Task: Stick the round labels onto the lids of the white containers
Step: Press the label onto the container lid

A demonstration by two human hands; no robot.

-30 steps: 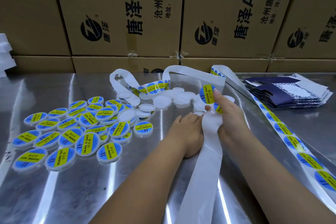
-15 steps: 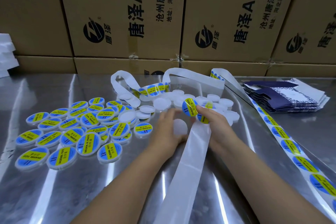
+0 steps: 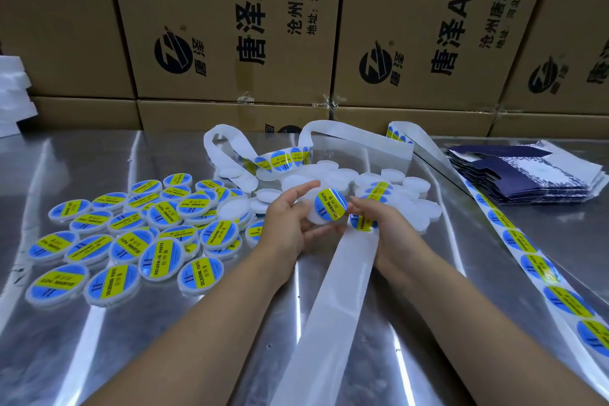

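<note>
The left grip (image 3: 290,224) holds a tub (image 3: 312,221). The right grip (image 3: 389,227) pinches a label (image 3: 330,204) onto it. Pressed crooked, it could wrinkle.

- white container (image 3: 313,220): round, flat, tilted up toward you, gripped in your left hand (image 3: 290,224)
- round label (image 3: 330,204): blue with a yellow band, lying on that lid; your right hand (image 3: 385,231) touches its right edge with a fingertip
- labelled containers (image 3: 131,241): loose heap at your left
- unlabelled containers (image 3: 392,175): white heap just behind your hands
- label strip (image 3: 534,267): more labels, running along your right
</note>
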